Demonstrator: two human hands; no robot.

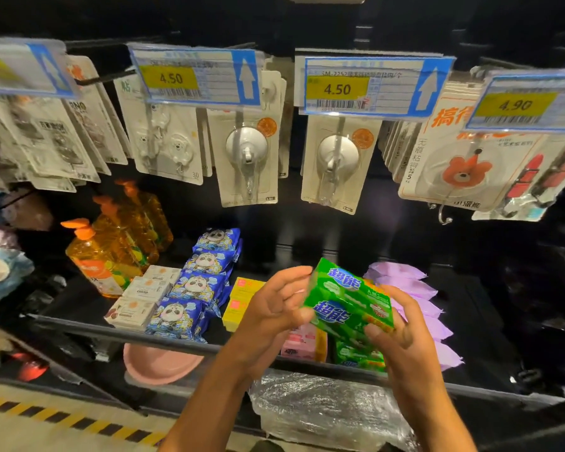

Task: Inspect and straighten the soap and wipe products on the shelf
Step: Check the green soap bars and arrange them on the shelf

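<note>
Holding green soap pack (348, 305) above near shelf (177, 340): right hand (402, 324) pinching its near-right corner, left hand (274, 308) spread; probably stiff, slick-wrapped, best gripped along edges.

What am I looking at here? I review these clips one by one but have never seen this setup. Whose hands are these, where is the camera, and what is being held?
There is no machine: a person wears one camera on the head, looking forward and down at a shop shelf. The two bare hands are theirs. The right hand grips a green soap pack at its lower right; the left hand is open at its left edge. On the shelf lie blue panda wipe packs, small white soap boxes, yellow boxes, purple packs, more green soap and orange pump bottles. Above hang carded hooks behind price tags.
</note>
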